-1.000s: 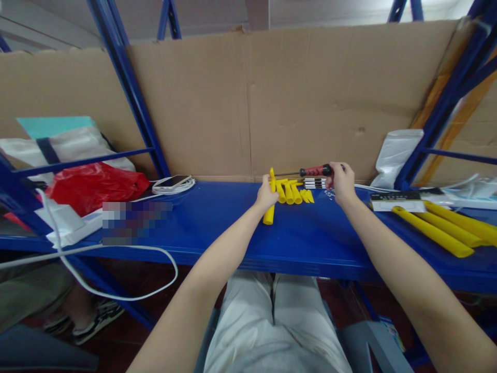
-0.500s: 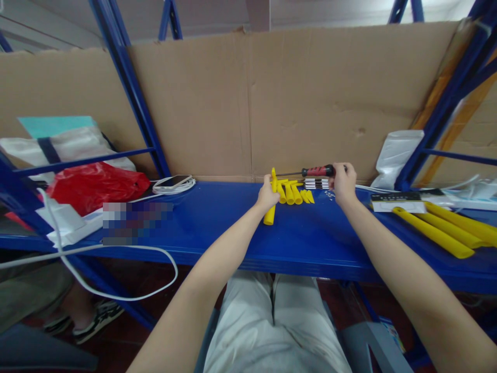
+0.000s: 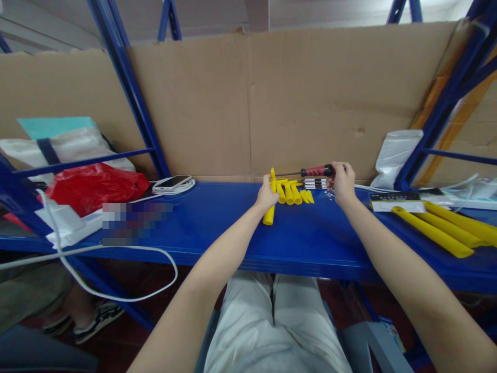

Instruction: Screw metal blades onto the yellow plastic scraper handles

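Note:
My left hand [image 3: 266,194] is closed around a yellow tubular piece [image 3: 268,215] that stands at the middle of the blue shelf. A screwdriver [image 3: 316,171] with a red and black handle lies level in my right hand [image 3: 343,181], whose fingers are closed on the handle's end. Its thin shaft points left, and the tip reaches the upper part of the yellow piece. Several yellow tubes [image 3: 289,194] and small yellow wedge-like parts [image 3: 306,196] lie just right of my left hand. Behind them are black and white strips [image 3: 315,184], with tiny pale pieces [image 3: 329,194] beside them.
Long yellow tubes [image 3: 435,232] lie at the right on the blue shelf [image 3: 303,248]. A phone [image 3: 175,181] with a coiled white cable, a red bag [image 3: 97,187] and a power strip are at the left. Cardboard [image 3: 303,103] stands behind. A person's shoe [image 3: 97,321] shows below.

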